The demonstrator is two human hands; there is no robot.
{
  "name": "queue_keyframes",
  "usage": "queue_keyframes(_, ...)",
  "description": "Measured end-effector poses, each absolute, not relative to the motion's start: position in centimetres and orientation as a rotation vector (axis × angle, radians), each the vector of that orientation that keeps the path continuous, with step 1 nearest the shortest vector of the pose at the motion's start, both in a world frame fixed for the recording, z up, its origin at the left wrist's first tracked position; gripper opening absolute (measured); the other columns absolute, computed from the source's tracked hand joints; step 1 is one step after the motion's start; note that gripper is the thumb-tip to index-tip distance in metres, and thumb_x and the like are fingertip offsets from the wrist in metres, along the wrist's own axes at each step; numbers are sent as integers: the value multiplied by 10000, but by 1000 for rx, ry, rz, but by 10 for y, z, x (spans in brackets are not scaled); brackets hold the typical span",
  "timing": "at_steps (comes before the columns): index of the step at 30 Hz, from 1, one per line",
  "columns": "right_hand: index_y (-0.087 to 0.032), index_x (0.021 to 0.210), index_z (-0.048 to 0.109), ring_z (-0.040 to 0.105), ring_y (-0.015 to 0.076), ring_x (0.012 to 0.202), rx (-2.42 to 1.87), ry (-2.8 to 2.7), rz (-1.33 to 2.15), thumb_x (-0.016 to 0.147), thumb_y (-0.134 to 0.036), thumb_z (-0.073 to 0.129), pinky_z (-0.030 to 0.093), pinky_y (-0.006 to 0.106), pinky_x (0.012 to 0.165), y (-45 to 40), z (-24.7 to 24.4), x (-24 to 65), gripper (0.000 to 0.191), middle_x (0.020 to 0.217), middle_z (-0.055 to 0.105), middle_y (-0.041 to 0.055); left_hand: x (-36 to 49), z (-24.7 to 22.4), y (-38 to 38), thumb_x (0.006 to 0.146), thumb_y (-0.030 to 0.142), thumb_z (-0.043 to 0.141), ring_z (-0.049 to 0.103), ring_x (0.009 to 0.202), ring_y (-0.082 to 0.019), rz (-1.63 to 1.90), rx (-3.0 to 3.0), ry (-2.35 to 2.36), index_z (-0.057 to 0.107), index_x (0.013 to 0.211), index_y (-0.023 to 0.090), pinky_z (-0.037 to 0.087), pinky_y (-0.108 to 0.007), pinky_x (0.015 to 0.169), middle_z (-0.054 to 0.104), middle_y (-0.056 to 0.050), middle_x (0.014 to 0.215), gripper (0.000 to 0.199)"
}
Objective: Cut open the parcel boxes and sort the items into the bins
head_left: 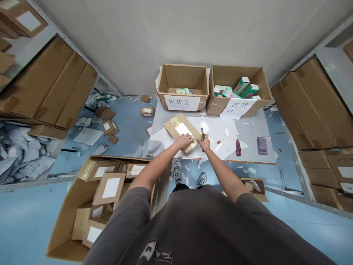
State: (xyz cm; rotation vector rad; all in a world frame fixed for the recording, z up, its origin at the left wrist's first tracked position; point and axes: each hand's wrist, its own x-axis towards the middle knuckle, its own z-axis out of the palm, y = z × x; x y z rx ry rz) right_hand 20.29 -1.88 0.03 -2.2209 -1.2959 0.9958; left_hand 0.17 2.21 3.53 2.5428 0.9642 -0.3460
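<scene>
A taped cardboard box [179, 127] with a white label lies at an angle near the table's front edge. My left hand [184, 141] holds it from above, fingers bent over the label and the shiny tape. In my right hand [204, 142] is a yellow and black utility knife [203, 134], gripped at the box's right corner. Whether its blade touches the box cannot be made out. A red and black utility knife [238, 148] lies on the table to the right of my right hand.
Two open cartons with paper signs, a left carton [183, 103] and a right carton [237, 106], stand at the table's back. Scraps litter the white table [253, 152]. A large carton [62, 221] of parcels stands lower left. Shelves with boxes [311, 106] flank both sides.
</scene>
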Motion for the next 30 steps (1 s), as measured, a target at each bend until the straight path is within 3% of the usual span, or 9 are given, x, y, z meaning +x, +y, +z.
queue_keyframes(2, -223, 1337, 502, 771, 285, 1018, -2202, -1367, 942, 910, -451, 781, 586, 322, 853, -9, -3, 206, 558, 1118, 786, 94, 7, 35, 30, 673, 167, 924, 495, 1416, -418, -394, 2555, 989, 667, 1437, 245, 415, -536, 1171, 609, -196, 1474, 810)
queue_keyframes(4, -223, 1330, 514, 765, 291, 1036, -2181, -1409, 931, 913, -452, 777, 582, 326, 859, 5, -1, 211, 544, 1121, 787, 100, 12, 34, 39, 614, 206, 979, 467, 1445, -444, -390, 2546, 1025, 678, 1433, 230, 391, -548, 1195, 594, -206, 1501, 872)
queue_keyframes(8, -240, 1314, 527, 740, 212, 733, -2064, -1441, 1031, 948, -429, 749, 570, 280, 704, 30, 8, 224, 468, 1072, 773, 55, 19, 33, 46, 592, 260, 1007, 355, 1581, -455, -276, 2532, 1112, 646, 1480, 203, 326, -540, 1271, 457, -218, 1685, 961)
queue_keyframes(11, -254, 1291, 528, 654, 151, 525, -1929, -1372, 1159, 1057, -473, 609, 532, 241, 586, 28, 14, 241, 331, 927, 738, -13, 25, 32, 43, 571, 319, 1032, 297, 1651, -423, -291, 2485, 1160, 559, 1564, 222, 267, -526, 1328, 320, -187, 1803, 1105)
queue_keyframes(14, -262, 1240, 533, 630, 149, 466, -1791, -1339, 1348, 1120, -505, 471, 506, 222, 527, 7, 17, 261, 278, 747, 671, -74, 35, 30, 42, 568, 423, 1045, 320, 1654, -432, -348, 2434, 1212, 497, 1606, 204, 249, -536, 1342, 336, -210, 1799, 1195)
queue_keyframes(19, -254, 1053, 595, 616, 150, 455, -1753, -1518, 1592, 1097, -471, 542, 489, 211, 531, -14, 18, 282, 228, 612, 616, -99, 45, 29, 48, 589, 566, 1026, 356, 1629, -470, -379, 2418, 1229, 476, 1621, 155, 322, -550, 1304, 378, -265, 1764, 1239)
queue_keyframes(25, -244, 956, 620, 510, 129, 398, -1790, -1682, 1601, 1115, -401, 528, 455, 216, 558, -6, 24, 288, 243, 561, 552, -111, 44, 31, 42, 572, 450, 1056, 327, 1648, -452, -427, 2416, 1248, 465, 1636, 167, 339, -533, 1296, 345, -252, 1785, 1249)
queue_keyframes(30, -230, 1067, 664, 556, 155, 444, -1898, -1859, 1511, 1141, -403, 448, 469, 252, 629, -6, 29, 285, 286, 647, 635, -58, 44, 36, 37, 577, 471, 1057, 343, 1647, -420, -488, 2466, 1258, 464, 1627, 144, 354, -494, 1289, 368, -256, 1774, 1249)
